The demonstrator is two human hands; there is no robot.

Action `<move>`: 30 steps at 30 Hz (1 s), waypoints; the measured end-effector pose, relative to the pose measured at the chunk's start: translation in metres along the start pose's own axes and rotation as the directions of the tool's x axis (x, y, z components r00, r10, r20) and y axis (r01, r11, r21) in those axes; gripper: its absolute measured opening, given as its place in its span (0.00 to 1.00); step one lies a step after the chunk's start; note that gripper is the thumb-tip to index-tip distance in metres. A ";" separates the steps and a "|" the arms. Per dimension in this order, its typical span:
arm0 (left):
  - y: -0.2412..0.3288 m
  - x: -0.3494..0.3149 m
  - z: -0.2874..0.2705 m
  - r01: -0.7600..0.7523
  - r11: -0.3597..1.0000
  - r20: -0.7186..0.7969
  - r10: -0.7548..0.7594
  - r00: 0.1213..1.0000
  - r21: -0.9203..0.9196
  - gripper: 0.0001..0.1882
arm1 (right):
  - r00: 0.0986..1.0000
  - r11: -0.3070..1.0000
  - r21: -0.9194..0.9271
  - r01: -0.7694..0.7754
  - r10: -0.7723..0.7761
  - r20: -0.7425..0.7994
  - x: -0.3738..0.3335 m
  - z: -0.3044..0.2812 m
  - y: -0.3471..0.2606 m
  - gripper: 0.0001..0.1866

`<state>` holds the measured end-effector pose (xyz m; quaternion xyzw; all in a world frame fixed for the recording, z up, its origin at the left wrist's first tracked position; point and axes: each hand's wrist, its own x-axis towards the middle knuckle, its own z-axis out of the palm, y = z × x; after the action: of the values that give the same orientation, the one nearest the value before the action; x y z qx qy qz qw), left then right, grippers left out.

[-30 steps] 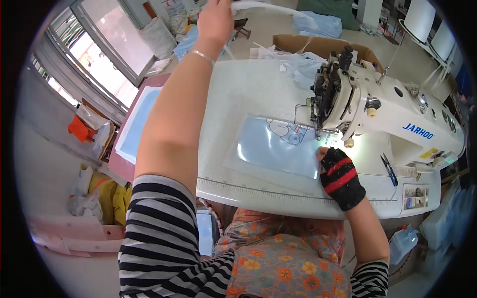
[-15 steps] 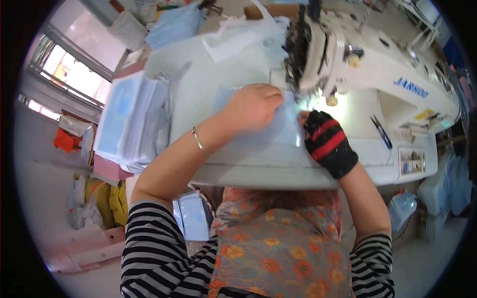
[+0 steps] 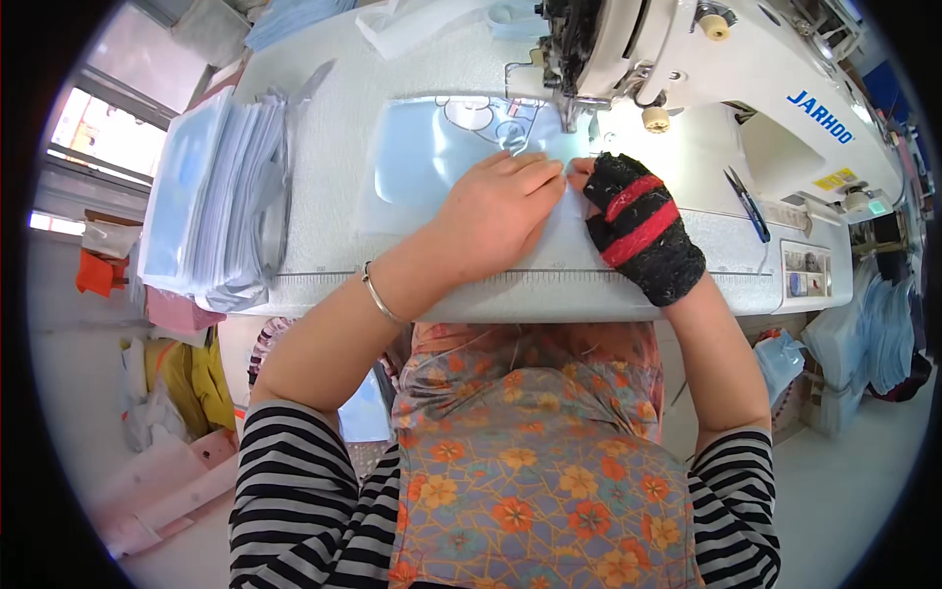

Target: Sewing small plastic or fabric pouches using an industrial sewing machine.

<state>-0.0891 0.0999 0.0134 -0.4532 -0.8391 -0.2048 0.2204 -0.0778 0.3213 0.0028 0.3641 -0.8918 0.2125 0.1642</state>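
A light blue plastic piece (image 3: 412,162) with a clear margin and a printed drawing along its far edge lies flat on the sewing table (image 3: 324,231). My bare left hand (image 3: 500,208) rests on it, fingers laid along the surface and thumb hidden. At the piece's right edge, close to the left fingertips, my right hand (image 3: 643,226) has its fingers closed on the edge; it wears a black and red fingerless glove. Just beyond both hands stands the presser foot (image 3: 569,118) of a white sewing machine (image 3: 775,108), its lamp lighting the bed.
A thick stack of similar blue pieces (image 3: 211,196) stands at the left. Thread snips (image 3: 748,206) lie right of my gloved hand, near a small tray with bobbins (image 3: 807,273). White strips (image 3: 412,25) lie at the back. More blue pieces (image 3: 873,324) hang at the lower right.
The view has shifted, so the table sits higher in it. The plastic piece now extends left of my left hand, its print showing by the presser foot. My left hand has come nearer my right.
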 end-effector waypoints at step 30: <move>-0.044 0.020 0.013 0.081 0.996 0.071 -0.082 0.994 0.024 0.18 | 0.999 0.993 -0.117 -0.022 0.017 -0.045 0.009 0.010 0.007 0.21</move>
<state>-0.1389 0.0985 0.0073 -0.4234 -0.8664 -0.1881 0.1863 -0.0908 0.3156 -0.0040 0.3404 -0.9024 0.1691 0.2029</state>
